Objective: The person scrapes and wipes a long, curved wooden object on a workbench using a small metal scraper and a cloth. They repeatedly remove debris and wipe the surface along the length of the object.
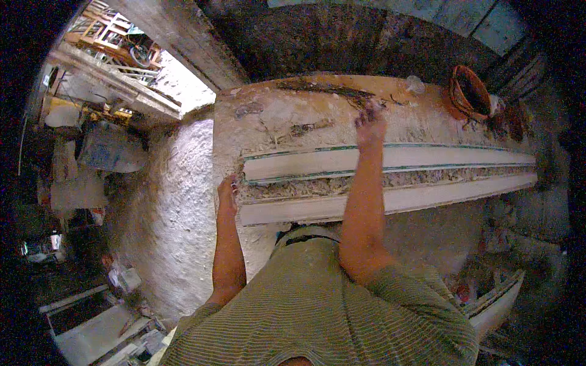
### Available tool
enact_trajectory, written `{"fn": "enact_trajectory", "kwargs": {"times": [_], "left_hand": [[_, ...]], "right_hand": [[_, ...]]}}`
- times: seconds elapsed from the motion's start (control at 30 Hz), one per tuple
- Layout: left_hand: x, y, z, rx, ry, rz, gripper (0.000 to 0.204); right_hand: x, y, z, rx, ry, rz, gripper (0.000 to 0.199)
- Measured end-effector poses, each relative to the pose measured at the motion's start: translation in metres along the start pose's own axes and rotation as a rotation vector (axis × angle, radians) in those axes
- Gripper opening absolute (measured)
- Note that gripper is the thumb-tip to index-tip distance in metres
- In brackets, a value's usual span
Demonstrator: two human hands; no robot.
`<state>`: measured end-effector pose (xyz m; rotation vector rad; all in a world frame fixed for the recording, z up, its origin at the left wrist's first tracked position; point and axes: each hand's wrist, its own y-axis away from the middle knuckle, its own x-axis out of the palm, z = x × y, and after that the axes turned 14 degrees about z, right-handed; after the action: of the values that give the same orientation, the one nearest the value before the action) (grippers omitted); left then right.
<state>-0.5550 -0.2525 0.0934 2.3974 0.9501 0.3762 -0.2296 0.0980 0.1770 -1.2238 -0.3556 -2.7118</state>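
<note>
A long, pale trough-like mould [293,210] with two white walls and green-edged strips lies across the table in front of me. Rough greyish-brown material [305,187] fills the channel between its walls. At the mould's left end, my left hand [227,190] rests against the edge, thumb and fingers apart. My right hand [370,127] hovers past the far wall with its fingers curled together, close to dark stringy fibres [342,91] strewn on the table. Blur hides whatever is between those fingers.
The crusted brown table [274,113] carries an orange-brown bucket [470,94] at its far right and a small clear cup [415,84] nearby. Dusty floor [183,183] lies to the left, with stacked wooden frames [113,30] beyond a doorway. Another trough [497,305] stands lower right.
</note>
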Motion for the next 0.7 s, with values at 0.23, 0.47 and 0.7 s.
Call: {"fn": "enact_trajectory", "kwargs": {"times": [0.23, 0.47, 0.7], "left_hand": [[0.004, 0.019, 0.009, 0.065, 0.066, -0.005, 0.029], [0.024, -0.024, 0.057, 0.260, -0.160, -0.290, 0.040], [0.238, 0.110, 0.045, -0.232, 0.123, 1.427, 0.046]], "right_hand": [[-0.074, 0.031, 0.063, -0.042, -0.043, -0.040, 0.033], [-0.016, 0.035, 0.072, 0.089, 0.324, 0.046, 0.046], [0.200, -0.047, 0.026, 0.072, 0.371, 0.520, 0.044]]}}
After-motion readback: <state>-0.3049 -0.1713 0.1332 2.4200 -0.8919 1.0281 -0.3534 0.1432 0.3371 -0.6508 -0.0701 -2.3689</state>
